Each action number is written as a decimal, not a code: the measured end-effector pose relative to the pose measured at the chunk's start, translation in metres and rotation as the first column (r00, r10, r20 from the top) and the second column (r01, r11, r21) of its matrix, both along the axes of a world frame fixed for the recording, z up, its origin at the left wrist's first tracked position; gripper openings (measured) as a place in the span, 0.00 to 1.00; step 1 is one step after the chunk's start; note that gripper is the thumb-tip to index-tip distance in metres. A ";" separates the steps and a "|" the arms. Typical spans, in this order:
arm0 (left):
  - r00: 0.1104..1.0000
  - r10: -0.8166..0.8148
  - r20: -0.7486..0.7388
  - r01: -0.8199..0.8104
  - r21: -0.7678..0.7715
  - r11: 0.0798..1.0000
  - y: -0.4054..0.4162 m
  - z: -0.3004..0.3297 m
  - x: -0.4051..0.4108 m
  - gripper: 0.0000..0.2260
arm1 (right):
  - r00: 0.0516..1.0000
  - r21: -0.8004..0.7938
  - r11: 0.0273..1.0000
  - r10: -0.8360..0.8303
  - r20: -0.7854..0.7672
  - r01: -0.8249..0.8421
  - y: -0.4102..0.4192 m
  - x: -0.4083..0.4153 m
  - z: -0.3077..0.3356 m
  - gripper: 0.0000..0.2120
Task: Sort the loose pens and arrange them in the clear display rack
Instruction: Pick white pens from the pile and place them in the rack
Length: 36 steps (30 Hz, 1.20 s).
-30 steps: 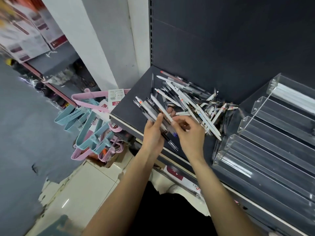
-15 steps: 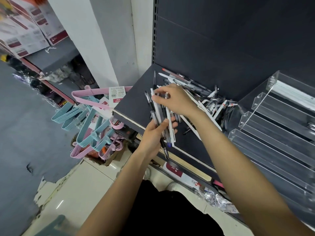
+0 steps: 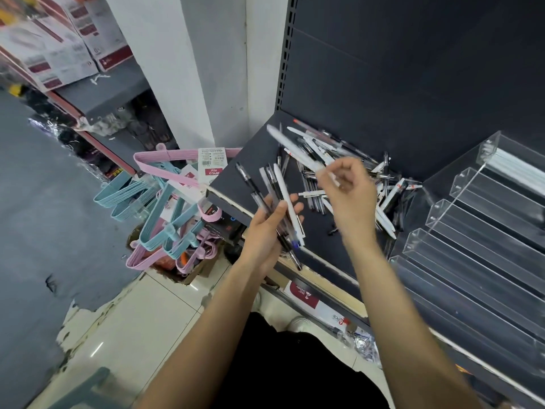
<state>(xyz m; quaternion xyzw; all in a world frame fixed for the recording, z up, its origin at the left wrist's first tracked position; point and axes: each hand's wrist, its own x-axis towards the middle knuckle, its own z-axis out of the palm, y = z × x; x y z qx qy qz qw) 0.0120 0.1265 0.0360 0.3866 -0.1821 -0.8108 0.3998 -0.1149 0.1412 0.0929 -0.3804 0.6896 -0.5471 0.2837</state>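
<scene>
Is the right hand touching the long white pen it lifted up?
Touching. The head view shows the right hand pinching one end of the white pen between its fingertips, the rest sticking out above the pen pile.

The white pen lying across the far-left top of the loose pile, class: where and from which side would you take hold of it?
Pinch the white pen mid-barrel, coming from above. Its barrel lies flat atop the pile, exposed and slim, so thumb and forefinger fit across it. The right hand is nearest.

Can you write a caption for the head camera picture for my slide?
Left hand holds a bunch of pens while the right hand lifts a white pen from the pile.
</scene>
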 end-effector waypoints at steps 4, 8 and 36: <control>0.997 0.067 -0.042 -0.066 0.020 0.998 -0.004 0.003 -0.004 0.15 | 0.994 0.003 0.996 -0.086 -0.073 0.087 0.031 0.028 -0.029 0.05; 0.995 0.100 -0.020 -0.100 0.035 0.994 -0.002 -0.002 -0.009 0.13 | 0.989 0.023 0.993 -0.111 -0.094 0.114 0.038 0.040 -0.041 0.06; 0.998 0.057 0.004 -0.057 0.006 0.998 0.000 -0.007 0.000 0.14 | 0.857 0.127 0.971 0.238 -0.458 -0.202 0.025 0.019 -0.013 0.05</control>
